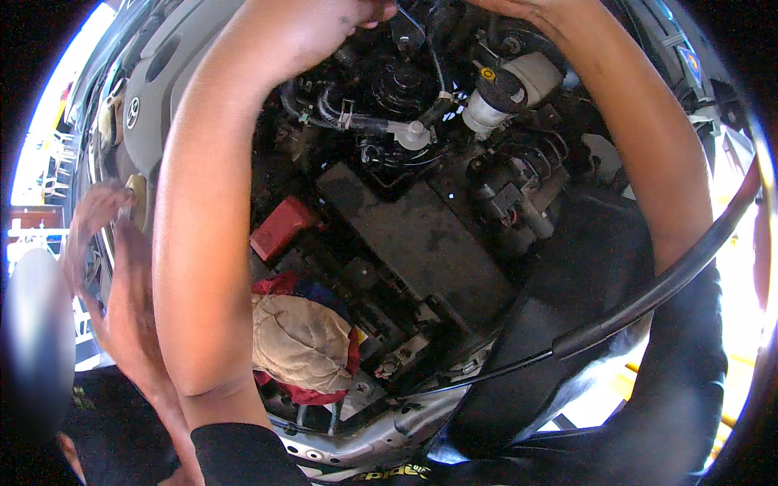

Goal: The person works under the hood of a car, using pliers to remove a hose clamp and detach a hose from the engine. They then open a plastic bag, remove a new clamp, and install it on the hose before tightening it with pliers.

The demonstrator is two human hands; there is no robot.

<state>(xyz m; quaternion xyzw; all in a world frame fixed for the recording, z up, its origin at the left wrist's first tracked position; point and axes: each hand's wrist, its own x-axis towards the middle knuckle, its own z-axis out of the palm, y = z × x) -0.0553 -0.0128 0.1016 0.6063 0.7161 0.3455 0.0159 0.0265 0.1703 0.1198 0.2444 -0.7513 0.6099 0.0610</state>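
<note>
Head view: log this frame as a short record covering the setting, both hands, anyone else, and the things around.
Setting: engine bay
Left hand: near a thin wire at the top; contact unclear
Right hand: cut off by the top edge; grip hidden
Other person's hand: blurred, far left
Upper right of centre: white reservoir
Centre: black box
Left of the box: red cover, beige-and-red bundle below
Lower right: black-sleeved rod, slanting

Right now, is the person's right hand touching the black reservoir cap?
Apart: the head view shows engine parts between the right hand, at the top edge, and the black reservoir cap below.
</note>
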